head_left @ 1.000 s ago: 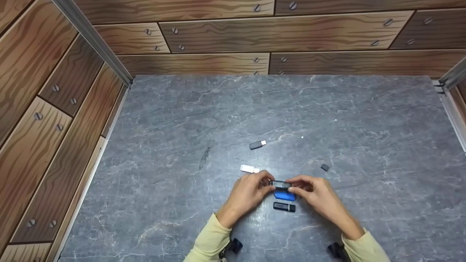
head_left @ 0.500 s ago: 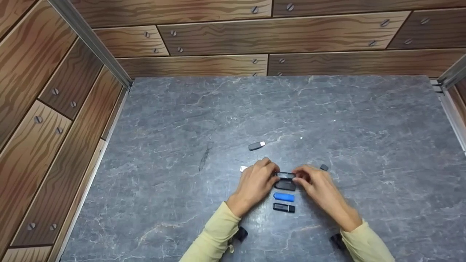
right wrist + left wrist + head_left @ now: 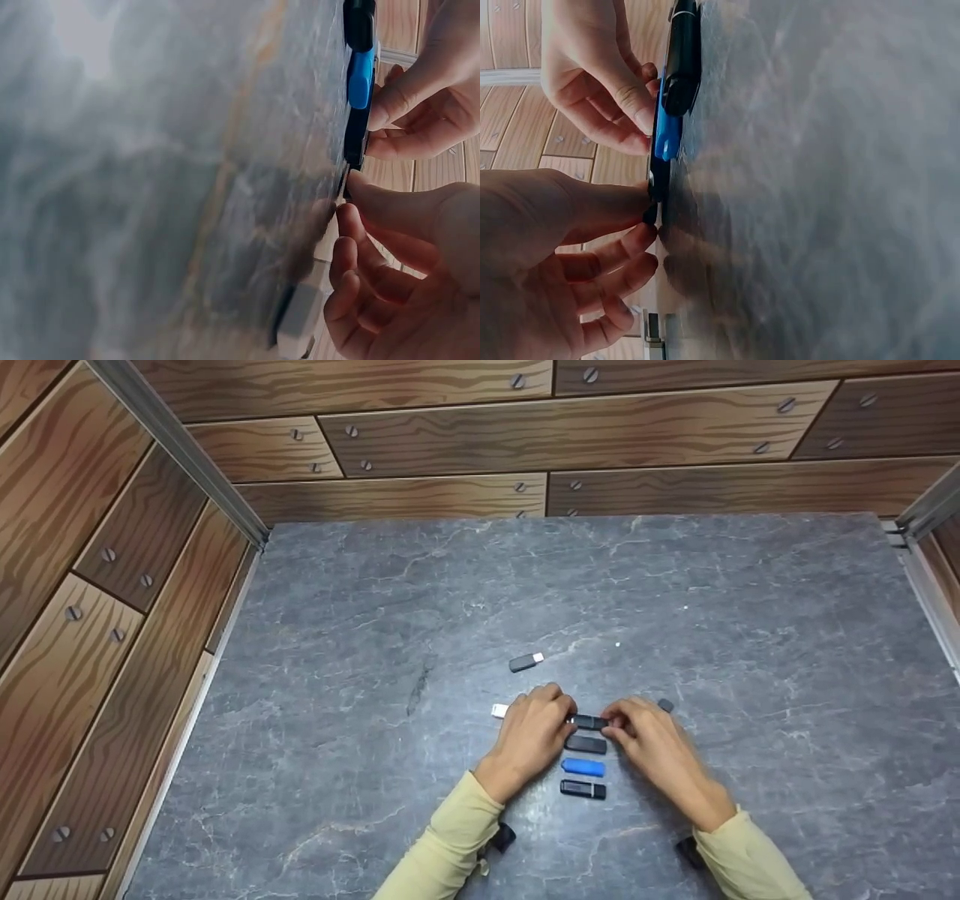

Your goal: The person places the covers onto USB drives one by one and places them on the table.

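Black oblong plastic USB stick, just on far side of flat dark-grey plastic stick: left hand and right hand are pinching its ends, ideally keeping both sticks parallel.

The head camera looked forward and down from above the near side of the grey tabletop, well back, covering the left hand, the right hand and the wood-patterned back wall. The left wrist camera faced forward, low and close, its picture lying sideways with the tabletop at right and the left hand nearest. The right wrist camera, likewise low, showed the tabletop at left, the right hand nearest. Both wrist views shared the two hands and the blue stick.
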`<action>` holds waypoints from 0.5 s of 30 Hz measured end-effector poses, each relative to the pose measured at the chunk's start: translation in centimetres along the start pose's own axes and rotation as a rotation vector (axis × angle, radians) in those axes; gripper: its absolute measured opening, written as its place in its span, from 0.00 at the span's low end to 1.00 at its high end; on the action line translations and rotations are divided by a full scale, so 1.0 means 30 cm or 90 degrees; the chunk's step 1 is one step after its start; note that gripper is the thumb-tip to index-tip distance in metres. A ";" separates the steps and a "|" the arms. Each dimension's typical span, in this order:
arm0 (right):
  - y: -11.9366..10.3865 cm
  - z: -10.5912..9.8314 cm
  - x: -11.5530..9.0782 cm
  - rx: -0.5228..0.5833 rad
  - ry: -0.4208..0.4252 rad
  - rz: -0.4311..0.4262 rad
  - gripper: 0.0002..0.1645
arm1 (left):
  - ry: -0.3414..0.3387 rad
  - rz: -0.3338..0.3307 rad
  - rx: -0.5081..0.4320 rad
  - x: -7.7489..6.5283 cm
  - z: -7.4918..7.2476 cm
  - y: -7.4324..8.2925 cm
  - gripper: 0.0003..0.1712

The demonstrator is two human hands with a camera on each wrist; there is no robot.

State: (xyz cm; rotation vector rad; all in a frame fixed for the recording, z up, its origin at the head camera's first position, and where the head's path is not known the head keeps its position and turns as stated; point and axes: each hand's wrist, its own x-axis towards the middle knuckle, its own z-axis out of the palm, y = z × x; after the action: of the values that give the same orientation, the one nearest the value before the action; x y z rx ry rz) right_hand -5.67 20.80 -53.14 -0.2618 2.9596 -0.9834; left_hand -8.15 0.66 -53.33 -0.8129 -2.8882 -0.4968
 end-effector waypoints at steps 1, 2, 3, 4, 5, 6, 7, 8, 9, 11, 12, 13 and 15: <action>0.000 0.000 0.000 0.001 -0.002 0.004 0.09 | 0.002 0.002 -0.001 0.000 0.001 0.000 0.07; 0.000 0.000 0.000 0.002 -0.003 0.008 0.09 | 0.003 0.004 -0.004 0.001 0.001 0.000 0.07; 0.000 0.000 0.000 0.003 -0.004 0.011 0.09 | 0.002 0.006 -0.007 0.001 0.000 0.000 0.07; 0.001 0.000 0.001 0.005 -0.005 0.014 0.09 | 0.001 0.007 -0.009 0.000 -0.003 -0.001 0.07; 0.000 0.000 0.001 0.008 -0.006 0.018 0.09 | -0.003 0.009 -0.013 -0.002 -0.008 -0.003 0.07; 0.000 -0.001 0.001 0.012 -0.009 0.022 0.09 | -0.006 0.009 -0.018 -0.004 -0.015 -0.006 0.07; -0.002 -0.002 0.001 0.015 -0.012 0.024 0.09 | -0.010 0.008 -0.026 -0.009 -0.025 -0.010 0.07; -0.001 -0.002 0.001 0.017 -0.016 0.027 0.09 | -0.013 0.004 -0.037 -0.014 -0.036 -0.016 0.07; -0.003 -0.004 0.001 0.020 -0.020 0.028 0.09 | -0.013 0.000 -0.044 -0.020 -0.049 -0.024 0.08; -0.004 -0.008 0.001 0.029 -0.027 0.030 0.10 | -0.005 -0.012 -0.065 -0.033 -0.075 -0.049 0.08; -0.003 -0.010 0.000 0.032 -0.030 0.029 0.10 | 0.005 -0.020 -0.071 -0.040 -0.087 -0.065 0.08; -0.003 -0.013 0.000 0.036 -0.031 0.026 0.11 | 0.013 -0.031 -0.081 -0.048 -0.098 -0.081 0.08; 0.000 -0.020 -0.001 0.044 -0.036 0.019 0.13 | 0.033 -0.053 -0.087 -0.062 -0.113 -0.116 0.07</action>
State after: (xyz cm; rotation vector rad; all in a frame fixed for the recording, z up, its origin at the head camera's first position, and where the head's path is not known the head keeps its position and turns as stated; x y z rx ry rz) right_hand -5.67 21.18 -52.66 -0.2398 2.8639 -1.0537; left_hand -8.37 -4.20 -51.45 -0.6880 -2.8758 -0.7196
